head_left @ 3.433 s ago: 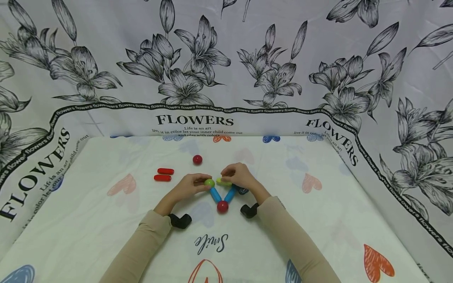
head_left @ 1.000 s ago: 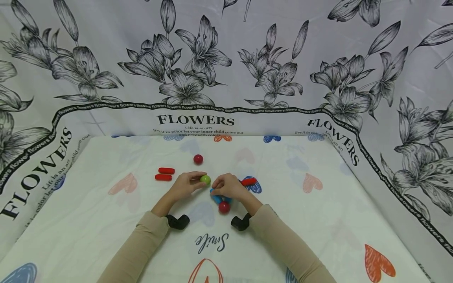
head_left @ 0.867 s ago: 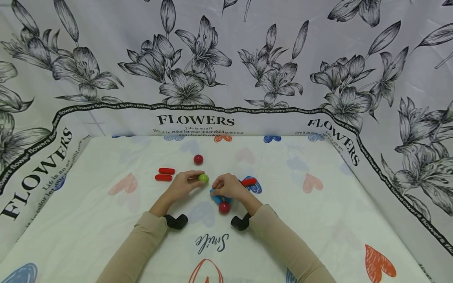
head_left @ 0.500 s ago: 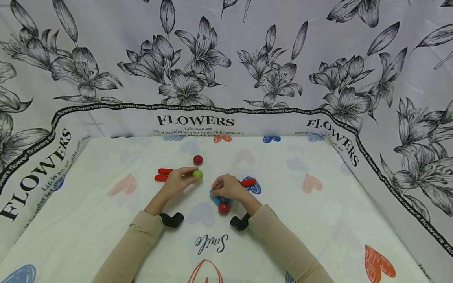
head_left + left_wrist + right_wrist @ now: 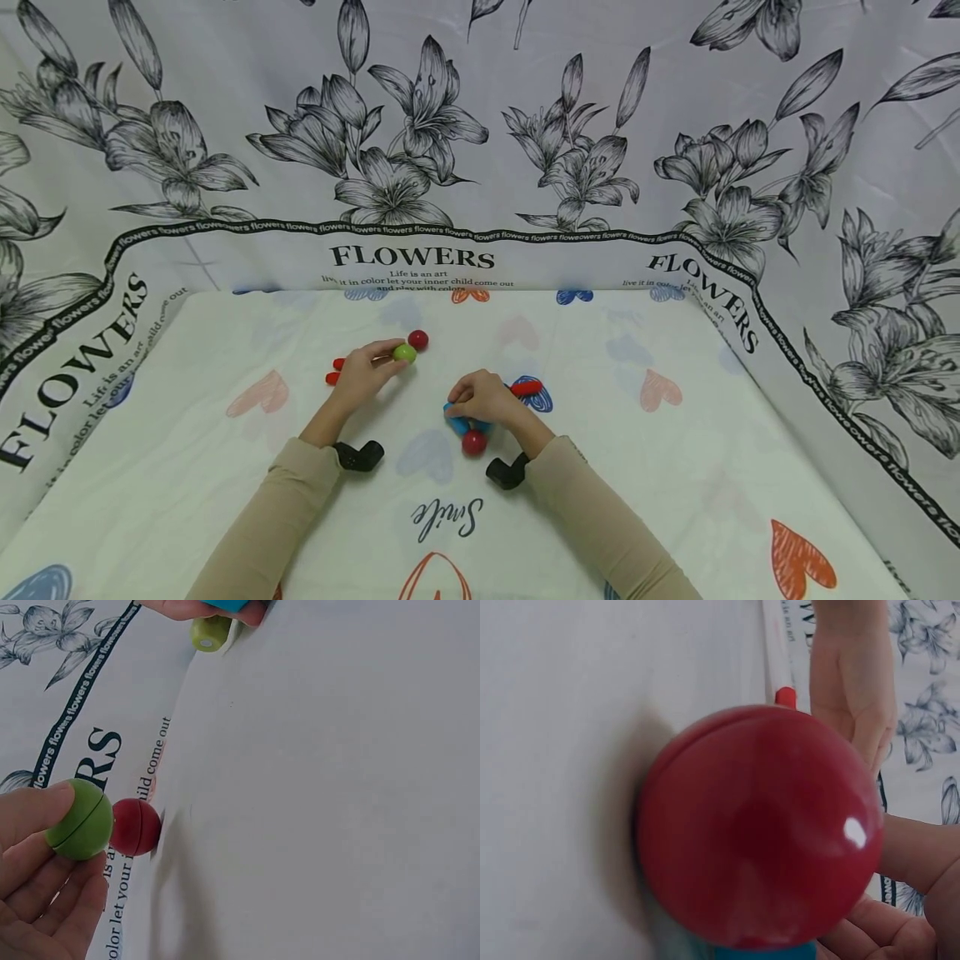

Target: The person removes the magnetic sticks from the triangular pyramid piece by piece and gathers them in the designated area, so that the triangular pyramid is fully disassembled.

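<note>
In the head view my left hand pinches a green ball between thumb and fingertips. The ball overlaps a red ball behind it; the left wrist view shows both, the green ball seamed round its middle. My right hand is low over two blue rods that meet at another red ball, its curled fingers gripping the end of one rod. A yellow-green rod shows end-on beneath those fingers in the left wrist view. The red ball fills most of the right wrist view.
Two red rods lie partly hidden behind my left hand. Another red rod is just right of my right hand. Black wrist cameras hang at both wrists. The white cloth with printed hearts runs back to a flowered curtain.
My left hand has lifted the green ball away from the blue rod's end and carried it back and left to the far red ball. My right hand moved left and down onto the blue rods, then stayed.
</note>
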A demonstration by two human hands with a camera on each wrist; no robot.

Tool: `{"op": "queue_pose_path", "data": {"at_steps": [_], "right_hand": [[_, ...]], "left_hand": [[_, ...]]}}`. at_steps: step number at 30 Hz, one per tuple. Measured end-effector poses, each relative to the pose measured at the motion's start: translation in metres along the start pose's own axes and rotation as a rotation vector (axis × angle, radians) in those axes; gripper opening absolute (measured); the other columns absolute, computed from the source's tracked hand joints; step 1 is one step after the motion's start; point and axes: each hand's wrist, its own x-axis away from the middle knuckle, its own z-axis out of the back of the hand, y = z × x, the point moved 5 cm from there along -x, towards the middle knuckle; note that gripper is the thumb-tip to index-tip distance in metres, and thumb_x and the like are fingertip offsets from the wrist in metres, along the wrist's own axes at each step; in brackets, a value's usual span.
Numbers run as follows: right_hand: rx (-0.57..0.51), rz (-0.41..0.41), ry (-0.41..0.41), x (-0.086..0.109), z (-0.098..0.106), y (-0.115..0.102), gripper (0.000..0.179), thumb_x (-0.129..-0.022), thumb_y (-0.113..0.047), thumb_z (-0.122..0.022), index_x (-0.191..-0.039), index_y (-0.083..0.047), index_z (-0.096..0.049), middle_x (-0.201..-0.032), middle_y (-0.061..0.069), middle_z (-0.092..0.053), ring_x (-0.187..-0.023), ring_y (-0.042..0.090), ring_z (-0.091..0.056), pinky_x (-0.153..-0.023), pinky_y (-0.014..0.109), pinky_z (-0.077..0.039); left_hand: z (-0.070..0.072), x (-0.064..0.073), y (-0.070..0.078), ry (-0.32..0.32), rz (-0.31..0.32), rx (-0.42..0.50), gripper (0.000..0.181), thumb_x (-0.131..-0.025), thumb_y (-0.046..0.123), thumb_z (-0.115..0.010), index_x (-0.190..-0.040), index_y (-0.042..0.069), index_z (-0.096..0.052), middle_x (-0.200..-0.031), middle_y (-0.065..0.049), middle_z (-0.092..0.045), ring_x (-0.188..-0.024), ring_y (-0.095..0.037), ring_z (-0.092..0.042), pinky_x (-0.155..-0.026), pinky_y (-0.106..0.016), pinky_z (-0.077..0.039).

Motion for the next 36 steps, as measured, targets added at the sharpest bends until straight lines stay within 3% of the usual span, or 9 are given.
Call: {"op": "queue_pose_path", "data": {"at_steps": [4, 9, 17, 23, 31, 36], "right_hand": [[-0.005, -0.004, -0.009, 0.000, 0.000, 0.001, 0.017, -0.084, -0.018, -0.074, -0.097, -0.007, -0.070, -0.091, 0.011, -0.075, -0.061, 0.009, -0.054, -0.055, 0.016, -0.046], [-0.002, -0.001, -0.009, 0.000, 0.000, 0.001, 0.017, -0.084, -0.017, -0.074, -0.097, -0.006, -0.070, -0.091, 0.011, -0.075, -0.060, 0.009, -0.055, -0.055, 0.017, -0.046], [-0.003, -0.017, -0.011, 0.000, 0.000, 0.001, 0.017, -0.084, -0.017, -0.074, -0.097, -0.007, -0.069, -0.091, 0.010, -0.074, -0.063, 0.009, -0.054, -0.055, 0.017, -0.045], [-0.002, -0.003, -0.009, 0.000, 0.000, 0.001, 0.018, -0.084, -0.017, -0.074, -0.098, -0.006, -0.069, -0.092, 0.011, -0.074, -0.063, 0.009, -0.055, -0.055, 0.016, -0.046], [-0.003, 0.006, -0.016, -0.001, -0.001, 0.002, 0.018, -0.085, -0.017, -0.074, -0.098, -0.006, -0.069, -0.092, 0.011, -0.074, -0.064, 0.009, -0.055, -0.056, 0.015, -0.046], [0.000, 0.003, -0.009, 0.000, 0.000, 0.001, 0.018, -0.084, -0.017, -0.074, -0.097, -0.006, -0.069, -0.092, 0.011, -0.074, -0.066, 0.010, -0.056, -0.057, 0.017, -0.047]], "left_hand": [[0.003, -0.004, -0.001, 0.019, 0.018, -0.006, 0.047, -0.092, 0.016, -0.064, -0.135, 0.002, -0.053, -0.139, -0.021, -0.055, -0.127, -0.035, -0.056, -0.104, -0.042, -0.049], [0.005, -0.011, -0.004, 0.061, -0.008, -0.005, 0.045, -0.091, 0.012, -0.065, -0.133, -0.002, -0.054, -0.136, -0.023, -0.056, -0.125, -0.036, -0.057, -0.103, -0.040, -0.049], [0.006, -0.019, -0.010, 0.099, 0.054, -0.005, 0.046, -0.093, 0.012, -0.062, -0.135, -0.001, -0.052, -0.140, -0.021, -0.054, -0.128, -0.035, -0.052, -0.109, -0.041, -0.045], [0.008, -0.026, -0.012, 0.139, 0.053, -0.022, 0.046, -0.092, 0.010, -0.062, -0.134, -0.003, -0.052, -0.138, -0.023, -0.055, -0.128, -0.035, -0.053, -0.110, -0.041, -0.046], [0.009, -0.033, -0.015, 0.131, 0.068, -0.009, 0.046, -0.092, 0.011, -0.061, -0.135, -0.003, -0.051, -0.138, -0.023, -0.054, -0.128, -0.035, -0.052, -0.111, -0.042, -0.044], [0.008, -0.037, -0.016, 0.126, 0.057, -0.051, 0.047, -0.093, 0.011, -0.061, -0.136, -0.004, -0.050, -0.139, -0.025, -0.054, -0.129, -0.036, -0.052, -0.111, -0.044, -0.044]]}}
